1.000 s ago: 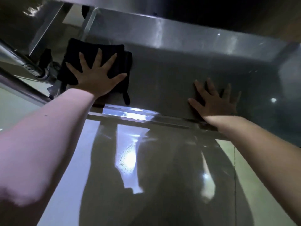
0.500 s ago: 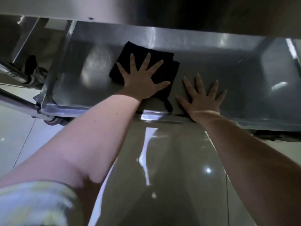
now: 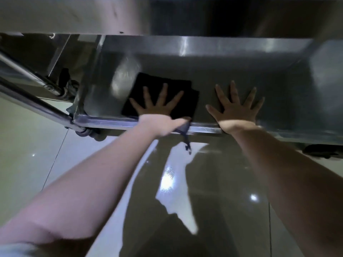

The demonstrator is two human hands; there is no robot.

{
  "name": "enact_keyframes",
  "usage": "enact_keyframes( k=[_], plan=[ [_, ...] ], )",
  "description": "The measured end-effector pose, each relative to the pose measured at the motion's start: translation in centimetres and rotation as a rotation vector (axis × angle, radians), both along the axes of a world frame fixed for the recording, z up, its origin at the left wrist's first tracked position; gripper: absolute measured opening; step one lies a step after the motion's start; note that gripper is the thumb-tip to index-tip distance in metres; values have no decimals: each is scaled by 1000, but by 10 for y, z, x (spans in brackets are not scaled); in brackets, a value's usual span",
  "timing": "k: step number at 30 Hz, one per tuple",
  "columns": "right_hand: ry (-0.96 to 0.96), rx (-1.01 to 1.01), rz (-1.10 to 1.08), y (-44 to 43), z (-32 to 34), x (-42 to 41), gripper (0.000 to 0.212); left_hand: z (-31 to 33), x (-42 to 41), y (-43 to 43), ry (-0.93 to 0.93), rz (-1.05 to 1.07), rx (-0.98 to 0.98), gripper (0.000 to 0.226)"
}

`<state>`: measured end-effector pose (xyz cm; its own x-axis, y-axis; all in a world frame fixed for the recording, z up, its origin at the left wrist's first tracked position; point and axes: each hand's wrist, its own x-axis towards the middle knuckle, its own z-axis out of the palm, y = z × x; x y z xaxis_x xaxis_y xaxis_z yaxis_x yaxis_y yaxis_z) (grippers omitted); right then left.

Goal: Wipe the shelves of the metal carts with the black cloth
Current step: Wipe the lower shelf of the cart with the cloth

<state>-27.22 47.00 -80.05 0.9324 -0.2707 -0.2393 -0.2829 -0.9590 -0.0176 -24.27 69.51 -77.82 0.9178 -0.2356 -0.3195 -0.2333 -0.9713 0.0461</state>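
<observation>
Both forearms are stretched out over the shiny floor point(image 3: 92, 164) toward the cart's bottom shelf point(image 3: 278, 93). Just past the front lip point(image 3: 111, 120), my left hand point(image 3: 157, 108) lies flat on the black cloth point(image 3: 152, 80) with the fingers fanned wide and nothing pinched. I figure that way the whole palm presses it down so it doesn't bunch. The cloth sits on the shelf floor, left of the middle and near the front, and its little loop point(image 3: 186, 140) dangles over the lip. My right hand point(image 3: 235, 110) is just beside it, splayed flat on bare metal, probably to brace me and stop the cart rolling on its wheel point(image 3: 85, 132). Farther back is the rear wall, with the upper shelf point(image 3: 130, 13) overhead.
</observation>
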Motion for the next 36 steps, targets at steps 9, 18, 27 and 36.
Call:
enact_keyframes(
  k=[9,18,27,36],
  plan=[
    [13,53,-11,-2,3,0,75,7,8,65,43,211,8,81],
    [-48,14,278,5,1,-3,64,9,4,94,40,238,64,80],
    [-471,919,-221,-8,13,10,50,21,-52,-82,192,-99,-107,73],
    [-117,306,34,15,28,15,56,23,33,-25,-181,-239,-23,57]
  ],
)
